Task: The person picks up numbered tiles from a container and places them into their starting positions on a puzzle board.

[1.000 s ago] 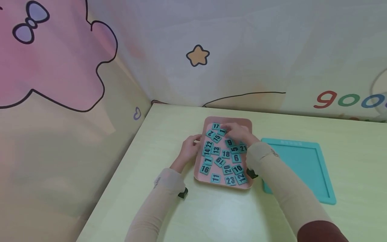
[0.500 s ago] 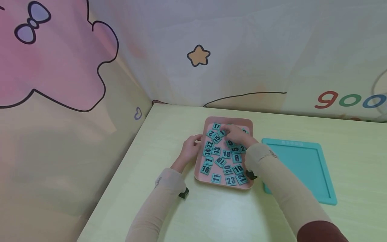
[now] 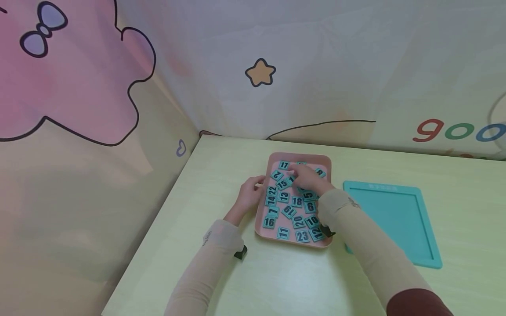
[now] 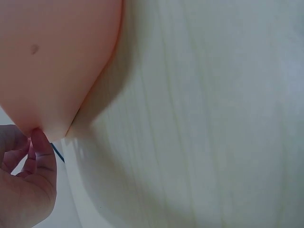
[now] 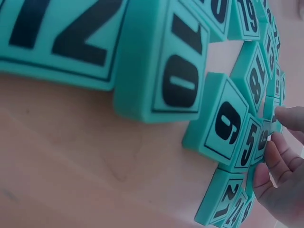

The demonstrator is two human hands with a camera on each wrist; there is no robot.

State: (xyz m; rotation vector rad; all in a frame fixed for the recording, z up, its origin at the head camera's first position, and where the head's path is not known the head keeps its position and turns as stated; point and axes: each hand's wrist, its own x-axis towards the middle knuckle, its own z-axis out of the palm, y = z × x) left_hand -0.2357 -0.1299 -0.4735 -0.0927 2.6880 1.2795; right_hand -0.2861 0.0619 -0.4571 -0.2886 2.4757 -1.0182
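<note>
A pink tray holds several teal number tiles, lying face up in loose disorder. At the tray's left edge my left hand pinches the rim; the left wrist view shows the thumb against the tray's outer wall. My right hand reaches over the tray's upper part. Its fingers pinch the tile marked 1, which lies against the 15 tile. The hand covers part of the tiles beneath it, including most of the 9.
Right of the tray lies a flat teal frame board with a raised rim, partly under the right forearm. Both rest on a pale wooden table. Printed cloth walls close off the back and the left.
My right hand has drawn the 1 tile slightly toward me. The 15, 22 and 7 tiles have shifted a little. The left hand stays at the tray's edge.
</note>
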